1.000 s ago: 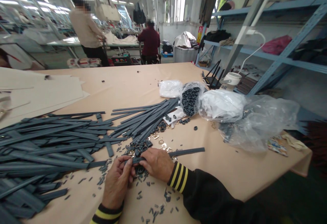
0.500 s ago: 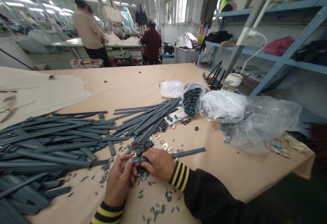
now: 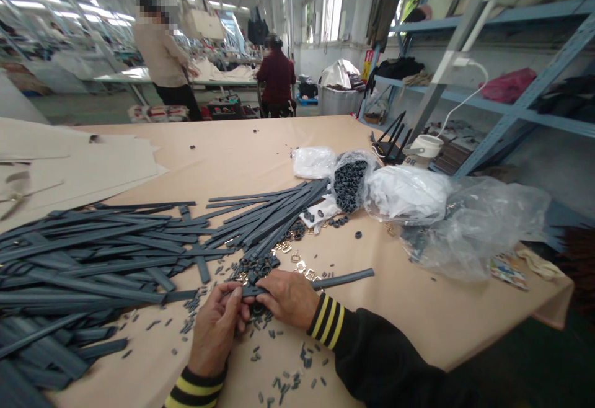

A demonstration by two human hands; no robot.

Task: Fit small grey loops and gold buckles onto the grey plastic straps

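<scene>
Both hands pinch one dark grey strap [image 3: 346, 278] near its slotted end, low over the table. My left hand [image 3: 217, 321] is closed on the tip, thumb on top. My right hand [image 3: 290, 296] grips it just to the right, and the strap's long end sticks out beyond that hand. Right behind the fingers lies a heap of small dark strap loops [image 3: 257, 265]. Gold-coloured buckles [image 3: 301, 266] are scattered behind my right hand. Small dark cut pieces [image 3: 288, 383] lie around both hands.
A large pile of dark straps [image 3: 106, 253] covers the left, with a fanned bundle [image 3: 274, 216] behind my hands. A plastic bag of dark rings [image 3: 351, 181] and a clear plastic bag [image 3: 483, 222] stand right. Pale sheets [image 3: 69, 160] lie far left. Two people work beyond the table.
The strap's slotted end has turned slightly between my fingers. Both hands stay in almost the same place.
</scene>
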